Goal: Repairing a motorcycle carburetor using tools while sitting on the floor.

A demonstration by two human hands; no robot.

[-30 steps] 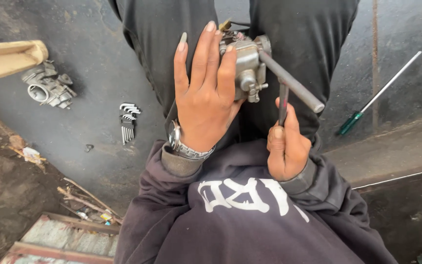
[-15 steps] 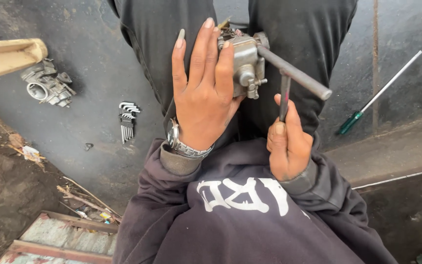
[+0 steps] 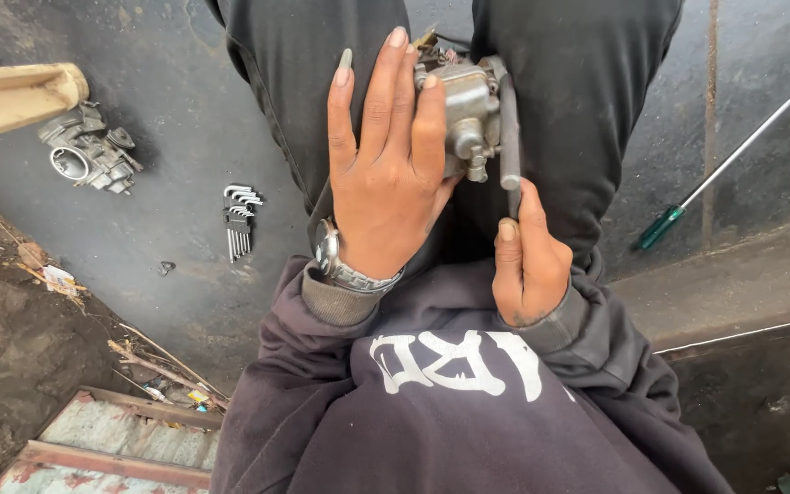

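Loosening or tightening a fastener on the small metal engine part [image 3: 468,114], by the look of it. Left hand [image 3: 390,183] wrapped flat around the part, fingers long and nearly straight, holding it steady between the knees, above the lap. Right hand [image 3: 528,261] closed in a fist around the dark bent key [image 3: 509,137], its short end against the part. Next move likely needs firm counter-hold and a steady turn. On the ground: key set [image 3: 240,220], second engine part [image 3: 84,155], green-handled screwdriver [image 3: 715,174].

A small grey metal engine part with knobs [image 3: 466,117] sits upright between the knees. A dark metal rod-shaped tool [image 3: 509,137] stands against its right side, touching it.
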